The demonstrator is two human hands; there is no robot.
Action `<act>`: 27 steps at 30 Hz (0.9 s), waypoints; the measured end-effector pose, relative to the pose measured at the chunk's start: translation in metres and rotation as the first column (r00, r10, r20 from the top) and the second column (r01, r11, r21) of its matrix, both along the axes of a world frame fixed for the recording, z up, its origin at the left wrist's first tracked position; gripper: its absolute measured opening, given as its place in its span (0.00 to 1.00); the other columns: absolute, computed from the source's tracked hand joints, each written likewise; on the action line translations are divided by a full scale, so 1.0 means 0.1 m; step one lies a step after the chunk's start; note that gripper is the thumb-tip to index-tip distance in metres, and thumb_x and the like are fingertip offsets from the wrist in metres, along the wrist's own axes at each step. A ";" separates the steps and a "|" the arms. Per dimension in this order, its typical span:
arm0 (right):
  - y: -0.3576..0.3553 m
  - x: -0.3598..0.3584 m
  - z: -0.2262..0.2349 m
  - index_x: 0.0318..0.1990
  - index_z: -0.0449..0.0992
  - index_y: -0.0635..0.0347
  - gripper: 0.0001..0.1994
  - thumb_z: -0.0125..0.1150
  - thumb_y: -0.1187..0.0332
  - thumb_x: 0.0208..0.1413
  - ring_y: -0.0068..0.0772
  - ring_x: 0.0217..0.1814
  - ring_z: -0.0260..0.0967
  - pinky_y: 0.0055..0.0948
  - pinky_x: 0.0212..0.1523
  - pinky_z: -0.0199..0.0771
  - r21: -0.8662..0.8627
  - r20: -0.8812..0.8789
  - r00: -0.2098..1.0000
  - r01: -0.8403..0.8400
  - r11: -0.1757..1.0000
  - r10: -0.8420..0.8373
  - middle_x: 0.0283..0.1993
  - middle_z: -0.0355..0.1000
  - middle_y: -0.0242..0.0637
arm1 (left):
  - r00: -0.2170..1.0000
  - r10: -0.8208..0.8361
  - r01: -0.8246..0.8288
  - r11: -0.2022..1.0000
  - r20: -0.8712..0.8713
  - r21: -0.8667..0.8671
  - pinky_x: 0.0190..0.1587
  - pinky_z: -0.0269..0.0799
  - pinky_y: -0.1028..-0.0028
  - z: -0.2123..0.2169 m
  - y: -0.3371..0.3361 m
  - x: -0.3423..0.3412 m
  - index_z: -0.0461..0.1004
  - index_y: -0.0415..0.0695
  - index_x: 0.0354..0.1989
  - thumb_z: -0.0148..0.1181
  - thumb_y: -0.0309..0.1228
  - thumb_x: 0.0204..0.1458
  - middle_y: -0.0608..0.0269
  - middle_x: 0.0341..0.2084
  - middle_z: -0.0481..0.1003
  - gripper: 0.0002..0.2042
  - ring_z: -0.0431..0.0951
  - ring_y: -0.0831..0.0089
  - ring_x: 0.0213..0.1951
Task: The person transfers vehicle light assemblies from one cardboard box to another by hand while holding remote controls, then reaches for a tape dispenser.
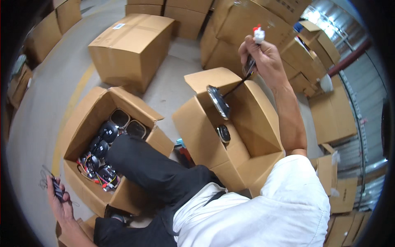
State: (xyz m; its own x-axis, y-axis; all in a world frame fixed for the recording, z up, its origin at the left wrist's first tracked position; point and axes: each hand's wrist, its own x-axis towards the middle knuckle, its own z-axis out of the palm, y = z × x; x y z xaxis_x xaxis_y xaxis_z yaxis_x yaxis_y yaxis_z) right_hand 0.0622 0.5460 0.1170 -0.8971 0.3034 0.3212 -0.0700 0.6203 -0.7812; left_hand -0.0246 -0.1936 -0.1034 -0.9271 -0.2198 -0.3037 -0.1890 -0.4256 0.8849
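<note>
The left hand (61,206), low beside the packed open box (78,181), curls its fingers (50,190) in a closed grip. Well to that box's right, the bare right forearm (293,119) stretches forward, the right hand (265,57) lifted and pinching. A bent knee (127,152) overlaps the box's right side.

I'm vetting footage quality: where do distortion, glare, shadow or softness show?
All in the head view: fisheye bends the yellow floor line and blackens the corners; glare whitens the upper right; shadow dims the inside of the left open box; the grey item in the left hand looks soft.
</note>
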 end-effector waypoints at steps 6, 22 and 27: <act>1.29 0.56 -1.27 0.43 0.83 0.62 0.16 0.59 0.59 0.80 0.16 0.28 0.70 0.27 0.27 0.69 0.201 0.380 0.908 0.107 0.974 -0.178 0.32 0.79 0.29 | 1.000 -0.021 0.020 0.998 0.009 0.062 0.17 0.68 0.86 0.03 0.35 -0.02 0.80 0.47 0.57 0.67 0.41 0.74 0.67 0.43 0.83 0.13 0.81 0.84 0.33; 2.76 1.87 -3.67 0.44 0.89 0.63 0.14 0.68 0.59 0.67 0.65 0.50 0.85 0.61 0.53 0.84 0.542 0.702 0.539 0.020 0.840 -0.466 0.43 0.86 0.60 | 0.980 0.051 -0.045 0.998 0.192 -0.034 0.19 0.73 0.85 -0.20 0.36 -0.23 0.79 0.44 0.56 0.72 0.42 0.71 0.66 0.42 0.86 0.16 0.86 0.82 0.35; 2.50 1.88 -4.70 0.45 0.89 0.65 0.16 0.66 0.58 0.69 0.65 0.52 0.86 0.58 0.53 0.86 0.420 0.844 0.421 -0.137 0.897 -0.331 0.47 0.86 0.60 | 0.989 0.025 -0.015 0.997 0.147 -0.071 0.19 0.66 0.84 0.03 0.95 -0.34 0.79 0.45 0.49 0.67 0.41 0.75 0.68 0.37 0.83 0.12 0.80 0.84 0.29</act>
State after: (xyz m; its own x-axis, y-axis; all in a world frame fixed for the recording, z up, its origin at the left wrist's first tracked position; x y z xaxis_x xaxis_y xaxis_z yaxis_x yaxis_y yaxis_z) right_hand 0.2505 0.7964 -0.3533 -0.7072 0.4754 -0.5234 0.5863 0.8080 -0.0583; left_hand -0.0584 -0.0987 -0.1007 -0.8681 -0.2635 -0.4206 -0.3122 -0.3689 0.8755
